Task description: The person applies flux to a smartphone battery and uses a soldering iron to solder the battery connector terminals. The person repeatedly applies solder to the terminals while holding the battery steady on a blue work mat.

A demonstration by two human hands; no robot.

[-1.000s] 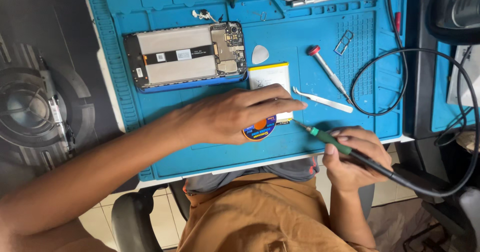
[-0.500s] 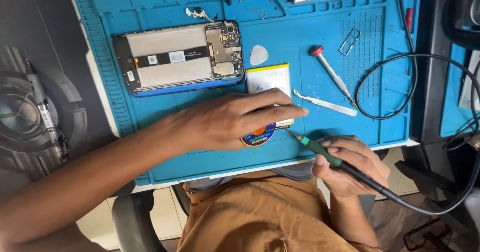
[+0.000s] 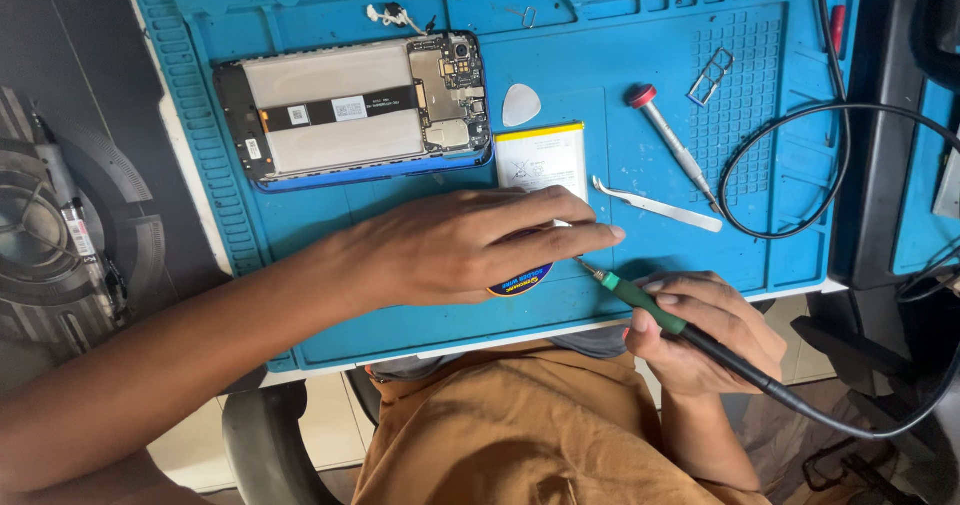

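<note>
Lighting bright, even, diffuse, from above. Soft shadow under left hand (image 3: 460,245) on blue mat (image 3: 300,295). Mild sheen on mat. Focus sharp at centre; dark margins dimmer.

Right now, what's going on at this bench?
A person sits at a blue repair mat. Their right hand grips a green-handled soldering iron, tip aimed toward the left hand, which lies flat over a round blue tin and the lower end of a loose phone battery. An opened smartphone lies further up the mat, with a white pick, tweezers and a red-capped screwdriver lying untouched.
</note>
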